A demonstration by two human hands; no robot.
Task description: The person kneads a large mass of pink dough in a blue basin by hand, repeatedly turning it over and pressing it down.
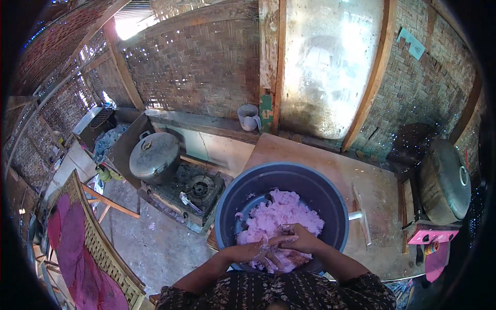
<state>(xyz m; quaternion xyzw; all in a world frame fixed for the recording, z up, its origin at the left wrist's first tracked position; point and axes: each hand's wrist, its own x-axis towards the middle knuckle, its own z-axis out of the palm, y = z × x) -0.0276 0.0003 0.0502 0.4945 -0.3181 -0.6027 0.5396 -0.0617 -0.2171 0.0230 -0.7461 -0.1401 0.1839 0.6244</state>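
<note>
A large dark blue plastic basin (227, 201) holds a heap of moist, lumpy pink dough (281, 212). Both hands are over the near part of the heap. My left hand (264, 254) is smeared with pink dough, its fingers spread downward against the mass. From the right, my right hand (298, 238) reaches across with fingers stretched out, touching the left hand near its thumb. Bits of dough stick to the right fingers too. The fingertips overlap, so part of each hand is hidden.
The basin stands on a wooden table (380, 206) with a thin stick (361, 214) on it. Left are a gas stove (199, 188) and a lidded pot (155, 155). A large steamer pot (447, 181) is at right. A plastic jug (249, 118) sits on the ledge. Pink sheets (77, 253) lie on a woven rack.
</note>
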